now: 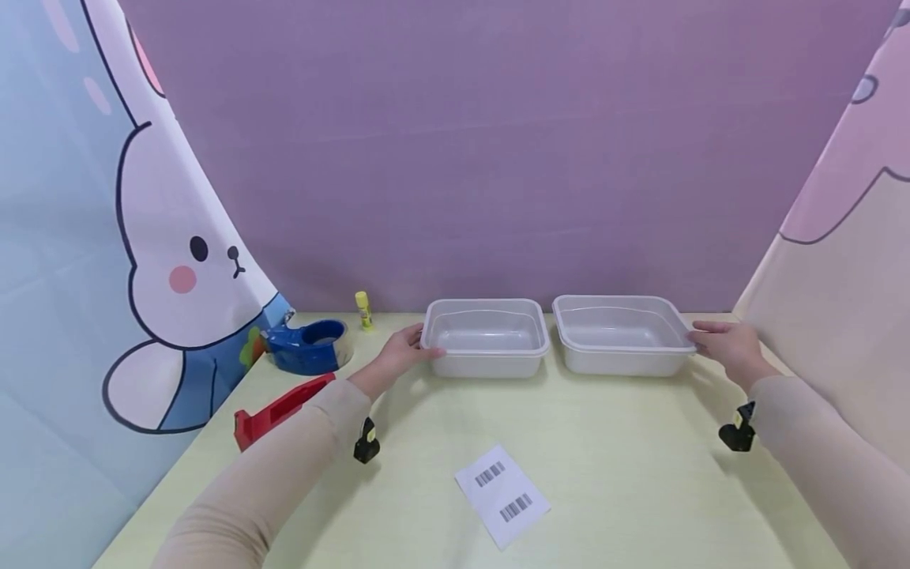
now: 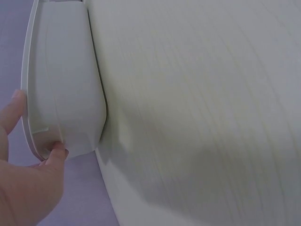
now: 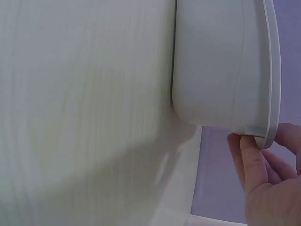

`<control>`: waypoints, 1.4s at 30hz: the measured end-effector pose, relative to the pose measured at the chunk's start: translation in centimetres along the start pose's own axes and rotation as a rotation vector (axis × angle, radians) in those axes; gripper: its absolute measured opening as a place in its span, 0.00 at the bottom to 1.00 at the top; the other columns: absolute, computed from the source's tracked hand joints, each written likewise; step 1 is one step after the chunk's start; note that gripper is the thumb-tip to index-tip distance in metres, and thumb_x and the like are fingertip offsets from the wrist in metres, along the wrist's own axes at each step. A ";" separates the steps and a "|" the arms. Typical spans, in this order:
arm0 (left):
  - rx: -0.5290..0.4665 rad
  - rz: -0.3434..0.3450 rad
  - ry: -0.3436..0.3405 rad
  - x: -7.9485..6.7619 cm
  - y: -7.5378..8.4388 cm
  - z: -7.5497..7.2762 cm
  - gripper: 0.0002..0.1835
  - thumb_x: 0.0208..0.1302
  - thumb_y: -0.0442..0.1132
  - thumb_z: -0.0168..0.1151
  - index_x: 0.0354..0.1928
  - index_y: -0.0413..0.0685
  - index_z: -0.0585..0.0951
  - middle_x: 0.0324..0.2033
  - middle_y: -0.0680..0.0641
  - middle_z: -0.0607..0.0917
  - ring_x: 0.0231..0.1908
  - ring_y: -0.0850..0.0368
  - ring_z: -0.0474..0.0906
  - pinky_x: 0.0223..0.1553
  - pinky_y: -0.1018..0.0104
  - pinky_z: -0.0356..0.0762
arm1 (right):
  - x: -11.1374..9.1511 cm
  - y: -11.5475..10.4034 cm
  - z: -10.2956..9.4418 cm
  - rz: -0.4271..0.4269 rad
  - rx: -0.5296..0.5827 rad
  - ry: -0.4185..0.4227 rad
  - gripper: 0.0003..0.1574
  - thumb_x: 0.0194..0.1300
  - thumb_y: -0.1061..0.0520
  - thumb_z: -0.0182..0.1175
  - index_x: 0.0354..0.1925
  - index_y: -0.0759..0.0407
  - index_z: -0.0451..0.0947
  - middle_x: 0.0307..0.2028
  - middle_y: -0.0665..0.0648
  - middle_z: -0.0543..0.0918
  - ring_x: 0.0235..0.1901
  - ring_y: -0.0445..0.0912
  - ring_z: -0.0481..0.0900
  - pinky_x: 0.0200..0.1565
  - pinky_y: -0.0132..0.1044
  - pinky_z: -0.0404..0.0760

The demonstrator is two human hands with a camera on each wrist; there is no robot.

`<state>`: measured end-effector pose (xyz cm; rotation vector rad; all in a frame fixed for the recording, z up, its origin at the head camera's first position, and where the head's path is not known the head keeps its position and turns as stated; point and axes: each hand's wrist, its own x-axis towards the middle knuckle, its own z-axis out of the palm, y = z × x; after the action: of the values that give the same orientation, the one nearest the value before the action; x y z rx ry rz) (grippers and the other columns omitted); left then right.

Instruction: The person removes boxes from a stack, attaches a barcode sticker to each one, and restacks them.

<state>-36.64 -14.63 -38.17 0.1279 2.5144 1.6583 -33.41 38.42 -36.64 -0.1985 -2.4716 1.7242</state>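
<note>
Two white plastic containers without lids stand side by side at the back of the table, a narrow gap between them. At the left end of the left container (image 1: 490, 367), my left hand (image 1: 400, 356) pinches the rim; the left wrist view shows the thumb (image 2: 13, 112) at the lip and a fingertip under it. My right hand (image 1: 732, 346) grips the right end of the right container (image 1: 626, 363) in the same way. In the right wrist view, several fingers (image 3: 254, 162) press beneath that rim with the thumb over its outer edge. Both insides look bare.
A paper sheet with two barcodes (image 1: 503, 496) lies at the front middle of the table (image 1: 611, 458). On the left are a blue tape dispenser (image 1: 302, 352), a yellow glue stick (image 1: 364, 310) and a red tool (image 1: 273, 412) partly behind my left sleeve. A purple cloth wall rises behind.
</note>
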 end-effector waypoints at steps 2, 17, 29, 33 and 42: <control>0.002 0.011 -0.005 -0.1 0.0 0.0 0.43 0.59 0.42 0.70 0.73 0.44 0.60 0.71 0.39 0.65 0.71 0.44 0.60 0.70 0.50 0.64 | -0.2 -0.2 0.0 -0.003 -0.118 0.015 0.35 0.67 0.55 0.60 0.60 0.81 0.65 0.25 0.44 0.86 0.29 0.33 0.82 0.42 0.33 0.86; 0.118 0.005 -0.021 -1.9 1.7 -2.0 0.49 0.59 0.44 0.70 0.75 0.41 0.51 0.75 0.39 0.54 0.73 0.42 0.53 0.72 0.51 0.59 | -1.2 -2.6 -0.9 -0.020 -0.312 0.098 0.47 0.69 0.35 0.49 0.66 0.73 0.62 0.66 0.77 0.62 0.68 0.71 0.56 0.65 0.66 0.61; 0.254 0.077 -0.043 -4.6 4.7 -2.4 0.49 0.58 0.45 0.71 0.75 0.46 0.52 0.74 0.39 0.56 0.72 0.39 0.56 0.68 0.49 0.65 | -2.1 -5.1 -0.9 -0.049 -0.265 0.068 0.49 0.67 0.35 0.53 0.69 0.70 0.59 0.69 0.71 0.60 0.70 0.69 0.53 0.67 0.68 0.58; 0.260 0.115 -0.065 -5.8 5.5 -1.8 0.50 0.57 0.42 0.72 0.76 0.46 0.51 0.74 0.40 0.56 0.72 0.40 0.56 0.69 0.51 0.64 | -2.4 -6.1 -0.4 -0.098 -0.233 0.081 0.49 0.64 0.36 0.59 0.68 0.68 0.62 0.49 0.34 0.83 0.66 0.51 0.69 0.69 0.62 0.59; 0.245 0.213 -0.217 -8.7 6.4 0.6 0.52 0.56 0.38 0.72 0.76 0.43 0.49 0.75 0.41 0.55 0.72 0.41 0.55 0.72 0.51 0.59 | -3.9 -8.6 1.5 -0.138 -0.102 0.020 0.45 0.65 0.44 0.62 0.69 0.67 0.60 0.26 0.17 0.75 0.34 0.15 0.71 0.72 0.57 0.55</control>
<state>-27.93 -12.79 -31.97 0.5845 2.5948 1.3066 -30.12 33.43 -29.16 -0.0527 -2.4962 1.5373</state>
